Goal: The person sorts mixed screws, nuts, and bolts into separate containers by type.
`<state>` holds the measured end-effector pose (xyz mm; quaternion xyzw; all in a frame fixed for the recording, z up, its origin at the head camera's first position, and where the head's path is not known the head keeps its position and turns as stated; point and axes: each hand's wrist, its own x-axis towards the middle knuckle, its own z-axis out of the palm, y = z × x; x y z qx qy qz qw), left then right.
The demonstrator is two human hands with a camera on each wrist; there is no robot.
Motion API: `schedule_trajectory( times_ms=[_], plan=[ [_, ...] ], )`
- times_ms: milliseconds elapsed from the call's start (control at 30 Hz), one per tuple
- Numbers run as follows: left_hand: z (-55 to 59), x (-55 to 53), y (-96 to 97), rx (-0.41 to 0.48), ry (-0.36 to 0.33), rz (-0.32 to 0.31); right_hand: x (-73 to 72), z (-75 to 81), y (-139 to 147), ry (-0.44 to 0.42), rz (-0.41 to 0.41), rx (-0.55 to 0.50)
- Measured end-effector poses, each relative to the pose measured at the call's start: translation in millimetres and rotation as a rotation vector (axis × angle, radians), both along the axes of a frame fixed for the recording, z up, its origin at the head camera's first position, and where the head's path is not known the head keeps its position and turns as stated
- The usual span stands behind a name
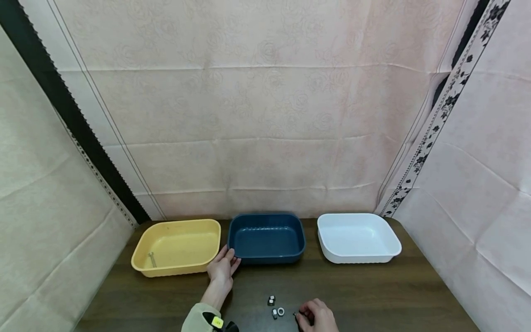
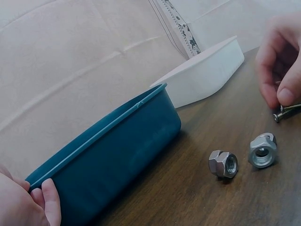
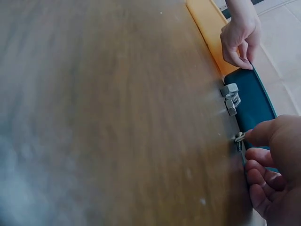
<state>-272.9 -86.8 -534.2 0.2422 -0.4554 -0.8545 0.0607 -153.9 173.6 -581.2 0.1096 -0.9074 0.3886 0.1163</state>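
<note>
At the near left corner of the dark blue tray (image 1: pixel 267 260), my left hand (image 1: pixel 221 266) grips the rim between thumb and fingers. My right hand (image 1: pixel 317 316) is low on the table, right of the metal nuts, its thumb and fingertips pinching at small screws (image 2: pixel 277 117). In the right wrist view the screws (image 3: pixel 240 137) show at the thumb tip, partly hidden by the fingers; how many are held I cannot tell. Between the hands sit several silver hex nuts (image 2: pixel 223 165), with one ring-like nut (image 1: pixel 280 311) lying flat.
Left of the blue tray stands a yellow tray (image 1: pixel 195 269) with a thin screw-like piece (image 1: pixel 152 259) inside. A white tray (image 1: pixel 361 259) stands on the right. All rest on a brown wooden table (image 1: pixel 390 290), with pale cloth walls (image 1: pixel 265 115) behind and at both sides.
</note>
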Motion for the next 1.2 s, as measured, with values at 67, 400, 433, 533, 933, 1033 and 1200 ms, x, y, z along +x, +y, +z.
schedule_trajectory(
  times_ms=[67, 400, 433, 533, 933, 1033, 1200],
  plan=[
    [0.2, 0.5, -0.4, 0.000, 0.001, -0.004, 0.2, 1.1, -2, -0.019, -0.012, 0.009],
    [-2.3, 0.6, -0.9, 0.001, 0.011, -0.003, -1.3, 8.0, -5, -0.110, -0.021, 0.101],
    [-2.3, 0.5, -0.8, 0.004, 0.015, -0.003, -1.6, 8.6, -5, -0.114, -0.016, 0.113],
    [-2.3, 0.2, -0.8, 0.004, 0.014, -0.002, -2.1, 10.2, -4, -0.122, -0.008, 0.138],
    [-0.8, 1.3, -0.6, -0.003, 0.003, -0.009, -1.5, 8.8, 2, -0.046, 0.004, 0.106],
    [0.1, 1.3, -0.4, -0.005, 0.001, -0.007, -2.9, 9.7, 4, -0.023, -0.004, 0.085],
    [0.6, 0.1, 0.0, -0.003, -0.001, -0.004, -5.9, 6.1, 7, 0.188, -0.037, 0.083]
  ],
)
